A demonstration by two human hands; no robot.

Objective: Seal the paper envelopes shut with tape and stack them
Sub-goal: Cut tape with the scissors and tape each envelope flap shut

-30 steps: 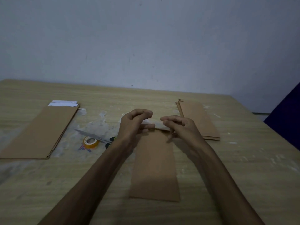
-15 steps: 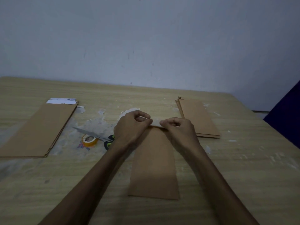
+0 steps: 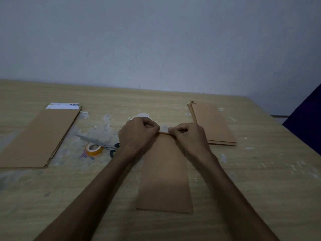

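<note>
At centre of surface [image 3: 260, 180], brown envelope [image 3: 165, 176] lying flat, far edge pinched by left hand [image 3: 137, 134] and right hand [image 3: 189, 138], fingers curled onto fold. Left: unsealed stack [image 3: 38, 138], scissors [image 3: 97, 142], tape roll [image 3: 93, 149]. Right: second stack [image 3: 213, 124].

A light wood-grain table [image 3: 260, 188] fills the lower half of the view, its top mottled with pale patches and white scraps, thickest near its middle and along its right side. Scissors [image 3: 97, 142] with grey blades and dark handles lie on the table left of its middle, blades pointing toward the far left. Behind the table's far edge stands a plain grey-white wall [image 3: 156, 40], and a dark blue shape [image 3: 307, 115] stands off the table's far right corner.
</note>
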